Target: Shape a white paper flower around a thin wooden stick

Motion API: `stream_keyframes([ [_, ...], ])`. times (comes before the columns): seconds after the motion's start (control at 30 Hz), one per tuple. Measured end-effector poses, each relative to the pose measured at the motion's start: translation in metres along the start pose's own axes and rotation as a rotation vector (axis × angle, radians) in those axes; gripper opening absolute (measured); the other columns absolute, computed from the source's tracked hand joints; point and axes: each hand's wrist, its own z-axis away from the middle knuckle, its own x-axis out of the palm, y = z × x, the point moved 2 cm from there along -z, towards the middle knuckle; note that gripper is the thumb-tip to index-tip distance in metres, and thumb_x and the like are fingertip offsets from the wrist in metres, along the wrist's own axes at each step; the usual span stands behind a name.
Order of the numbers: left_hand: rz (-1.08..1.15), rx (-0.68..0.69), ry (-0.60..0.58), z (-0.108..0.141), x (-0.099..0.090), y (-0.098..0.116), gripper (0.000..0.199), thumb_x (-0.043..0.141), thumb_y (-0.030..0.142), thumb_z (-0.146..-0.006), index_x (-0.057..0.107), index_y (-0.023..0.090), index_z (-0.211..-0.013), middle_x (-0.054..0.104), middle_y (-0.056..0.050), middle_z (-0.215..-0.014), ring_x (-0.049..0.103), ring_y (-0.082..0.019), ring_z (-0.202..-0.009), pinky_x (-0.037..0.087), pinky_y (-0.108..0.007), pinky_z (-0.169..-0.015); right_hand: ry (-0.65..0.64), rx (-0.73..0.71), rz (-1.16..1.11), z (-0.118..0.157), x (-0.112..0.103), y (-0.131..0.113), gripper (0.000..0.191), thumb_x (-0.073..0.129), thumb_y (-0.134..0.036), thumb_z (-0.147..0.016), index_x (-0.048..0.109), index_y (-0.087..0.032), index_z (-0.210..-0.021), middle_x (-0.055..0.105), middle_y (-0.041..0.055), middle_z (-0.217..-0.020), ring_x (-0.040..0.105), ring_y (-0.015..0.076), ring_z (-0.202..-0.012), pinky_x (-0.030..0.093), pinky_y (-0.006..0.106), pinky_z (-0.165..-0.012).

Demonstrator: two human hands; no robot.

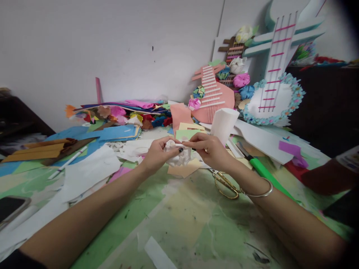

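Note:
My left hand (159,155) is closed around a crumpled white paper flower (177,156), its thumb on the near side. At the flower's upper edge, my right hand (209,149) has thumb and fingers pinched together over a thin white piece. Whether that piece is part of the flower or separate, I cannot tell. A tan paper scrap (185,169) lies on the table just below the flower. Gold-handled scissors (226,184) rest under my right wrist, their blades partly hidden.
A white paper cylinder (224,125) stands behind my right hand. To the right lies a green-handled cutter (265,172). Paper guitars (213,93) decorated with paper flowers lean at the wall. Coloured paper sheets (117,132) cover the left; a phone (12,209) sits at the left edge.

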Motion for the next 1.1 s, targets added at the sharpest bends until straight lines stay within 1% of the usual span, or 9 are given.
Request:
stream_keyframes([
  [0.2,0.184,-0.089,0.032,0.0,0.003,-0.004,0.031,0.076,0.029,-0.061,0.064,0.014,-0.085,0.062,0.001,-0.067,0.055,-0.009,-0.057,0.042,-0.02,-0.052,0.033,0.039,-0.006,0.0,0.001,0.0,0.032,0.044,-0.013,-0.088,0.07,-0.022,-0.104,0.06,0.0064,-0.086,0.055,0.0111,-0.074,0.043,0.024,-0.064],
  [0.33,0.233,-0.118,0.04,0.001,0.005,-0.004,0.031,0.076,0.029,-0.061,0.065,0.013,-0.084,0.062,0.0,-0.068,0.054,-0.009,-0.057,0.04,-0.019,-0.051,0.05,0.066,0.003,0.0,0.0,0.0,0.03,0.045,-0.014,-0.088,0.071,-0.023,-0.101,0.06,0.0061,-0.085,0.055,0.011,-0.073,0.043,0.024,-0.063],
  [0.47,0.216,-0.137,0.021,0.002,0.004,-0.005,0.028,0.075,0.032,-0.063,0.066,0.013,-0.082,0.06,0.001,-0.064,0.05,-0.007,-0.052,0.037,-0.019,-0.047,0.053,0.061,0.022,0.0,0.001,0.0,0.033,0.043,-0.011,-0.086,0.072,-0.022,-0.1,0.06,0.0056,-0.084,0.055,0.0106,-0.072,0.043,0.024,-0.062],
  [0.6,0.162,-0.115,0.022,0.001,0.002,-0.005,0.027,0.076,0.031,-0.061,0.068,0.013,-0.08,0.063,-0.001,-0.066,0.053,-0.009,-0.054,0.04,-0.02,-0.05,0.04,0.023,0.042,0.0,0.0,0.0,0.036,0.041,-0.008,-0.085,0.071,-0.02,-0.101,0.061,0.0069,-0.084,0.055,0.0112,-0.072,0.043,0.024,-0.062],
  [0.77,0.099,-0.096,0.057,0.001,-0.001,-0.003,0.025,0.076,0.03,-0.06,0.069,0.013,-0.077,0.063,-0.001,-0.064,0.051,-0.008,-0.054,0.039,-0.02,-0.051,0.016,0.049,0.08,-0.001,-0.009,-0.003,0.031,0.047,-0.012,-0.084,0.069,-0.018,-0.104,0.064,0.0077,-0.084,0.056,0.0118,-0.071,0.041,0.025,-0.062],
  [0.87,0.068,-0.084,0.078,0.0,-0.003,-0.002,0.024,0.077,0.03,-0.059,0.069,0.013,-0.075,0.062,-0.001,-0.062,0.051,-0.008,-0.053,0.038,-0.019,-0.05,-0.037,0.144,0.122,-0.001,-0.016,-0.002,0.028,0.051,-0.014,-0.081,0.07,-0.017,-0.102,0.067,0.0062,-0.077,0.056,0.0117,-0.065,0.039,0.025,-0.06],
  [0.97,0.046,-0.084,0.085,0.0,-0.003,-0.003,0.024,0.076,0.03,-0.059,0.069,0.013,-0.075,0.063,-0.002,-0.063,0.051,-0.009,-0.054,0.038,-0.02,-0.05,-0.142,0.232,0.103,0.0,-0.019,0.002,0.031,0.049,-0.011,-0.079,0.071,-0.017,-0.1,0.069,0.0043,-0.071,0.055,0.0111,-0.061,0.037,0.024,-0.059],
  [1.03,0.034,-0.087,0.091,0.001,-0.002,-0.004,0.024,0.076,0.03,-0.058,0.069,0.013,-0.075,0.063,-0.001,-0.062,0.051,-0.009,-0.053,0.038,-0.02,-0.05,-0.196,0.228,0.071,0.0,-0.018,0.005,0.034,0.046,-0.005,-0.075,0.073,-0.017,-0.093,0.069,0.0033,-0.069,0.055,0.0106,-0.061,0.037,0.023,-0.059],
  [1.1,0.039,-0.097,0.096,0.001,-0.001,-0.006,0.024,0.077,0.03,-0.058,0.069,0.013,-0.074,0.062,-0.001,-0.061,0.051,-0.009,-0.052,0.038,-0.02,-0.049,-0.199,0.212,0.053,0.001,-0.015,0.009,0.036,0.044,-0.001,-0.071,0.073,-0.017,-0.085,0.068,0.0029,-0.069,0.056,0.0106,-0.061,0.037,0.022,-0.059],
])
